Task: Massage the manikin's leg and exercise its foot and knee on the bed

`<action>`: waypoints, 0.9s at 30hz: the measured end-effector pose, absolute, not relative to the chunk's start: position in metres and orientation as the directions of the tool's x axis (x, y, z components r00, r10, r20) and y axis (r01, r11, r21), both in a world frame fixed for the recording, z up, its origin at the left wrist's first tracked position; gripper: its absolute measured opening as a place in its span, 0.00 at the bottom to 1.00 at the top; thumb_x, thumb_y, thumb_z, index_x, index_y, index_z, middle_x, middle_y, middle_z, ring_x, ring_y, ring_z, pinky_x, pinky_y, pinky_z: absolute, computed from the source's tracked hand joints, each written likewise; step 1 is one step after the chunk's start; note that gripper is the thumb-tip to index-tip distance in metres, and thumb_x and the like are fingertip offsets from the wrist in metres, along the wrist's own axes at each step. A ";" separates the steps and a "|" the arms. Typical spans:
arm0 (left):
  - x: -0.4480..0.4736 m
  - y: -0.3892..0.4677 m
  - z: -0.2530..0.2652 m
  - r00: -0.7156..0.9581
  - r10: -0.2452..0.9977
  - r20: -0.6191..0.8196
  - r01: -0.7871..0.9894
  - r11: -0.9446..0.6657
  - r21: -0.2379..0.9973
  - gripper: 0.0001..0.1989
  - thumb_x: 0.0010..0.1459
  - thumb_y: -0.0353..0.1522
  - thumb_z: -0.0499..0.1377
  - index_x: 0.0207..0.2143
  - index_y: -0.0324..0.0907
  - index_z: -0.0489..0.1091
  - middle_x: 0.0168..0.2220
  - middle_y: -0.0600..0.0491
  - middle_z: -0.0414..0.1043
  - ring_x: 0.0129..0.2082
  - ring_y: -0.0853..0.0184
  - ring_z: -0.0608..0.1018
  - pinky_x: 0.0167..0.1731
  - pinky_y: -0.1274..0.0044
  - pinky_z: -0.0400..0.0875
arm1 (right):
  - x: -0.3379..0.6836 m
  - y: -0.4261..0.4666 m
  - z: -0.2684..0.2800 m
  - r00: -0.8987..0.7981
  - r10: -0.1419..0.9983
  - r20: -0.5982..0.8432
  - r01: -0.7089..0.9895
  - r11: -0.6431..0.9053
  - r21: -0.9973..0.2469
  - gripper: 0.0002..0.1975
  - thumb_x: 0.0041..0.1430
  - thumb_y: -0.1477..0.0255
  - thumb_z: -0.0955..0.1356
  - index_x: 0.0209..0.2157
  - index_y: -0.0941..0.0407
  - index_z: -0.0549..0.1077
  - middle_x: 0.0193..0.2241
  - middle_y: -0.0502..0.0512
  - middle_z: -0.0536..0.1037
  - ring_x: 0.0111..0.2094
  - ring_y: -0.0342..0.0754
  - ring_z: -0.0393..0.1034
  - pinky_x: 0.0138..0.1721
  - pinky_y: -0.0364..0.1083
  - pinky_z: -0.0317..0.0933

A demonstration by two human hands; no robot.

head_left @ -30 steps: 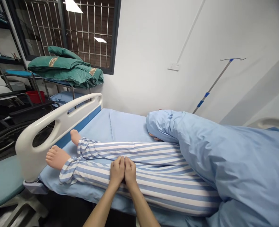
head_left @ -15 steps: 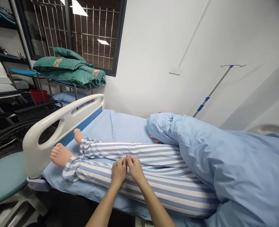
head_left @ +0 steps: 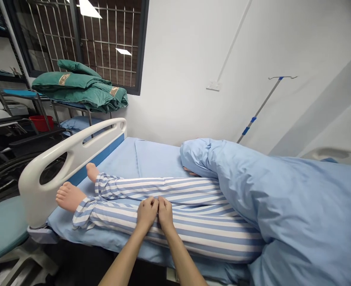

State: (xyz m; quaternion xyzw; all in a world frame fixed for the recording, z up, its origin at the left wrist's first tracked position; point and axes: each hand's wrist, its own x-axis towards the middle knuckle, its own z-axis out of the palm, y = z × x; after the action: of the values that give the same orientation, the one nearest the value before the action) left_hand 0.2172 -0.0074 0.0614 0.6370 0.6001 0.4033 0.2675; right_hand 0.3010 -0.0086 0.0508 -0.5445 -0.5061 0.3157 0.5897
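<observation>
My left hand (head_left: pixel 147 211) and my right hand (head_left: pixel 165 212) lie side by side, nearly touching, on the near leg of striped pajama trousers (head_left: pixel 205 232). Both have curled fingers closed on the cloth, though their fingertips are hidden. The trousers are blue and white, worn by a figure lying on the bed with manikin-like bare feet (head_left: pixel 71 197) at the left. A light blue quilt (head_left: pixel 253 190) covers the figure from the upper thighs rightward. From under its edge a bit of the figure's hand (head_left: pixel 190 171) shows.
The white footboard (head_left: pixel 32 190) rises at the bed's left end, beside a teal seat (head_left: pixel 2 230) and a wheelchair (head_left: pixel 2 171). Folded green quilts (head_left: pixel 83 87) lie on a rack under the barred window. An IV pole (head_left: pixel 260 107) stands beyond the bed.
The whole scene has shifted slightly left as my head turned. My right hand has straightened a little beside the left; both remain closed on the near leg.
</observation>
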 end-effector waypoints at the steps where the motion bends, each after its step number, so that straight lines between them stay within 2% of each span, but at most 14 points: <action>1: 0.220 -0.006 0.065 -0.038 0.982 0.187 0.492 -0.144 0.858 0.15 0.53 0.35 0.49 0.15 0.40 0.56 0.16 0.58 0.57 0.20 0.74 0.60 0.25 0.79 0.52 | 0.302 -0.008 0.051 0.296 0.922 0.250 0.164 0.208 -0.964 0.19 0.54 0.60 0.60 0.16 0.56 0.58 0.14 0.45 0.58 0.20 0.40 0.51 0.21 0.41 0.48; 4: 0.232 -0.004 0.087 -0.073 0.991 0.108 0.185 -0.093 0.978 0.16 0.51 0.37 0.49 0.14 0.42 0.51 0.14 0.60 0.50 0.17 0.75 0.56 0.21 0.80 0.51 | 0.304 -0.008 0.048 0.295 0.931 0.216 0.080 0.201 -0.976 0.19 0.54 0.58 0.60 0.16 0.56 0.57 0.14 0.44 0.57 0.19 0.40 0.50 0.20 0.40 0.48; 6: 0.243 -0.005 0.103 -0.095 0.995 0.033 -0.059 -0.039 0.998 0.16 0.51 0.39 0.48 0.16 0.43 0.48 0.14 0.61 0.46 0.16 0.76 0.54 0.18 0.80 0.50 | 0.306 -0.007 0.046 0.295 0.940 0.170 -0.010 0.181 -0.983 0.20 0.53 0.57 0.60 0.17 0.55 0.57 0.13 0.44 0.56 0.18 0.39 0.49 0.19 0.40 0.48; 8: 0.252 -0.005 0.112 -0.106 0.994 0.024 -0.154 -0.040 0.987 0.16 0.51 0.39 0.48 0.17 0.43 0.47 0.14 0.62 0.44 0.16 0.76 0.53 0.18 0.81 0.51 | 0.307 -0.007 0.046 0.300 0.946 0.120 -0.092 0.154 -0.984 0.19 0.52 0.57 0.60 0.18 0.56 0.58 0.13 0.44 0.58 0.17 0.39 0.50 0.19 0.40 0.48; 9: 0.254 -0.005 0.112 -0.116 0.992 0.043 -0.120 -0.057 0.991 0.15 0.51 0.38 0.48 0.17 0.43 0.47 0.15 0.62 0.45 0.16 0.76 0.53 0.18 0.81 0.51 | 0.308 -0.006 0.046 0.304 0.947 0.100 -0.124 0.143 -0.982 0.19 0.52 0.56 0.61 0.19 0.56 0.60 0.14 0.45 0.60 0.18 0.40 0.51 0.19 0.40 0.50; 11: 0.256 -0.006 0.101 -0.131 0.986 0.101 0.079 -0.091 0.993 0.15 0.51 0.36 0.49 0.16 0.42 0.49 0.15 0.60 0.49 0.18 0.75 0.56 0.21 0.80 0.52 | 0.309 -0.006 0.046 0.325 0.943 0.069 -0.178 0.132 -0.975 0.18 0.51 0.56 0.61 0.20 0.56 0.61 0.15 0.46 0.62 0.19 0.40 0.54 0.20 0.41 0.52; 13: 0.253 -0.007 0.083 -0.135 0.980 0.148 0.315 -0.099 0.944 0.15 0.52 0.34 0.48 0.15 0.42 0.51 0.15 0.59 0.54 0.20 0.74 0.58 0.23 0.80 0.53 | 0.309 -0.006 0.046 0.351 0.935 0.054 -0.210 0.135 -0.968 0.18 0.51 0.56 0.62 0.20 0.56 0.61 0.16 0.46 0.62 0.19 0.40 0.55 0.22 0.41 0.54; 15: 0.250 -0.008 0.068 -0.132 0.976 0.171 0.455 -0.094 0.885 0.14 0.54 0.34 0.48 0.16 0.42 0.54 0.17 0.57 0.59 0.21 0.73 0.60 0.26 0.79 0.53 | 0.310 -0.006 0.046 0.366 0.929 0.056 -0.200 0.137 -0.970 0.19 0.50 0.56 0.62 0.19 0.56 0.60 0.16 0.46 0.61 0.20 0.40 0.56 0.22 0.41 0.56; 20: 0.248 -0.010 0.062 -0.105 0.979 0.177 0.541 -0.093 0.836 0.15 0.56 0.34 0.47 0.18 0.42 0.57 0.19 0.56 0.64 0.23 0.72 0.64 0.28 0.78 0.54 | 0.309 -0.007 0.048 0.384 0.917 0.111 -0.131 0.173 -0.976 0.18 0.49 0.57 0.64 0.19 0.56 0.59 0.16 0.46 0.61 0.20 0.40 0.55 0.22 0.40 0.56; 27: 0.246 -0.009 0.063 -0.100 0.976 0.196 0.561 -0.107 0.821 0.14 0.56 0.33 0.47 0.18 0.42 0.58 0.20 0.55 0.65 0.24 0.71 0.65 0.28 0.78 0.52 | 0.311 -0.010 0.049 0.353 0.923 0.152 -0.080 0.192 -0.978 0.18 0.49 0.56 0.63 0.19 0.57 0.62 0.17 0.48 0.64 0.22 0.42 0.57 0.24 0.41 0.57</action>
State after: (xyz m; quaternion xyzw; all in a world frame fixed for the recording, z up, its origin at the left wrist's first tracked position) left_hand 0.2463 -0.0095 0.0632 0.6214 0.6182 0.4095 0.2530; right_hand 0.3106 -0.0097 0.0492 -0.5047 -0.4176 0.3864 0.6493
